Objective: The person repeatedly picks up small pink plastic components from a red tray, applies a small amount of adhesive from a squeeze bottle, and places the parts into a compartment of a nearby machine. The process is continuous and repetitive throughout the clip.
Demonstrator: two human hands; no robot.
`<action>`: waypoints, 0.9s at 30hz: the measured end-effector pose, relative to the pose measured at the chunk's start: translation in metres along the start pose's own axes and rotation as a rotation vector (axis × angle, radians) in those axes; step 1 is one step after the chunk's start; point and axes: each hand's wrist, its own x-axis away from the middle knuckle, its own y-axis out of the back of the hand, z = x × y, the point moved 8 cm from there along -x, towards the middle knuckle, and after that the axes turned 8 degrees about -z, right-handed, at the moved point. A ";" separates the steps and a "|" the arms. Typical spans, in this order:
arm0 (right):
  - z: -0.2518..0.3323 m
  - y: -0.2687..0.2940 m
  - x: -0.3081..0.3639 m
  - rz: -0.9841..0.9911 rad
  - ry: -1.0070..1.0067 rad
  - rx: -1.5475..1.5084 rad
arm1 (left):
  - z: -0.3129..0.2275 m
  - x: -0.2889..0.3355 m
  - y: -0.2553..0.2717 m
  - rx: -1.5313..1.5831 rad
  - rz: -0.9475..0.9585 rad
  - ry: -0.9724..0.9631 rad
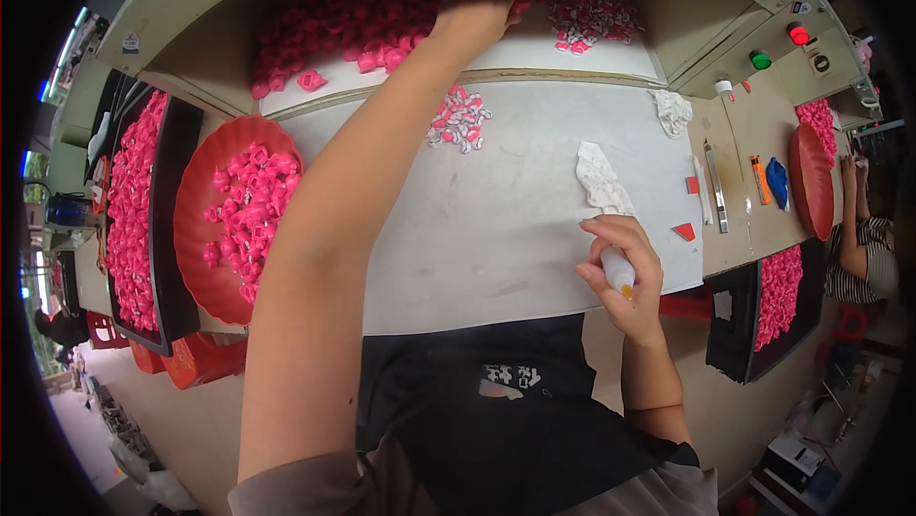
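My left hand (482, 15) reaches far forward into the shaded, box-like bay, its fingers bent and dim. At its fingertips shows a small pink plastic piece (520, 7), seemingly pinched. Beside it on the left is a heap of pink moulded pieces (343, 10); to the right lies a pile of small pink-and-white pieces (587, 10). My right hand (630, 273) is closed around a small white squeeze bottle (618, 268), its orange tip pointing toward me. A crumpled white tissue (601, 177) lies just beyond that hand. More pink-and-white pieces (458, 120) sit on the white sheet (487, 220).
A red scalloped bowl (196, 230) of pink pieces stands left, beside a black tray (176, 297). At right are tweezers (716, 187), an orange tube (760, 180), a blue cloth (778, 182) and another red bowl (811, 182). Another person (863, 249) sits farther right.
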 end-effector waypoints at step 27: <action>0.035 -0.022 0.006 -0.335 -0.079 -0.608 | -0.092 0.266 0.110 2.104 0.099 1.247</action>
